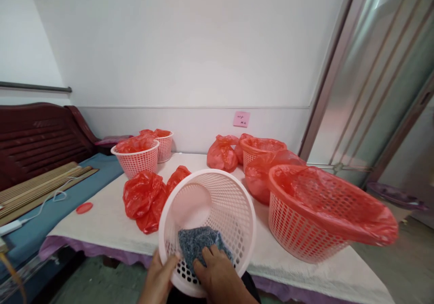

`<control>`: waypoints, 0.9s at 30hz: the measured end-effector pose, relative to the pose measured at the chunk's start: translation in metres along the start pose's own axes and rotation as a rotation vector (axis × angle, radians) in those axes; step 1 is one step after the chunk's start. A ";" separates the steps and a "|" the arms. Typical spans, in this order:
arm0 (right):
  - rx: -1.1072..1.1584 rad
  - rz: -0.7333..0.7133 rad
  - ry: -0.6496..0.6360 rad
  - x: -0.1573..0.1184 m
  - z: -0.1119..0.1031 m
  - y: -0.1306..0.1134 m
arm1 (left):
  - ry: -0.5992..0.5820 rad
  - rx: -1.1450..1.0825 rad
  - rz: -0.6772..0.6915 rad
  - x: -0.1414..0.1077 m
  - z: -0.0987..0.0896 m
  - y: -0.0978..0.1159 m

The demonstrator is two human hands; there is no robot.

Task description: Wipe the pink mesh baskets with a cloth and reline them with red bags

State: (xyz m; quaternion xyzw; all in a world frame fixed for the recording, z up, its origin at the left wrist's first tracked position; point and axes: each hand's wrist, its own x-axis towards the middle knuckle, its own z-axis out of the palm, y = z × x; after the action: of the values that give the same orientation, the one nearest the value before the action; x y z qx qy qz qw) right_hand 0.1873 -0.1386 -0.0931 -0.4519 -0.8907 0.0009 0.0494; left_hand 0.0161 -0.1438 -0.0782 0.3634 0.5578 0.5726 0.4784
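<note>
The pale basket [230, 204] is tipped straight ahead, mouth facing back and length running away, its near-left rim gripped by the left hand [161, 270] while the right hand [217, 270], inside, holds a gray cloth [195, 240] against the lower wall.

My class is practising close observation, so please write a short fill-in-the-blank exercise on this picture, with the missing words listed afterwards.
1. The left hand holds the tilted basket by its ____.
2. The right hand touches a speckled cloth that lies ____ the tilted basket.
3. The plastic lining of the large basket on the right is coloured ____.
4. A pink note is stuck to the ____.

Missing words: rim; inside; red; wall.
</note>
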 end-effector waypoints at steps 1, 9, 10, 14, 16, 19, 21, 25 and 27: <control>-0.031 -0.034 0.028 -0.001 0.000 0.003 | -0.010 0.133 0.083 0.011 -0.006 0.019; -0.167 -0.224 0.128 0.006 -0.008 0.001 | -0.231 1.282 1.001 0.075 0.020 0.195; -0.171 -0.236 0.120 0.008 -0.011 0.000 | -0.297 1.339 1.036 0.077 0.034 0.203; -0.194 -0.278 0.100 0.009 -0.022 0.001 | -0.482 1.503 1.021 0.087 0.079 0.206; -0.179 -0.281 0.077 0.005 -0.027 0.007 | -0.541 1.555 0.988 0.095 0.087 0.200; -0.097 -0.266 -0.006 -0.006 -0.039 0.021 | -0.572 1.563 0.968 0.104 0.082 0.197; -0.018 -0.240 -0.066 -0.010 -0.050 0.032 | -0.564 1.543 0.957 0.108 0.071 0.199; 0.102 -0.190 -0.176 -0.006 -0.069 0.047 | -0.550 1.495 0.913 0.106 0.046 0.207; 0.122 -0.159 -0.221 0.002 -0.071 0.049 | -0.557 1.474 0.880 0.103 0.037 0.209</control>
State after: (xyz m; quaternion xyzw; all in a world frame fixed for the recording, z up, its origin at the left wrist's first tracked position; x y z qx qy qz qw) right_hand 0.2320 -0.1107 -0.0250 -0.3733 -0.9220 0.1010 -0.0217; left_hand -0.0073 -0.0180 0.1201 0.8840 0.4577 0.0925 -0.0206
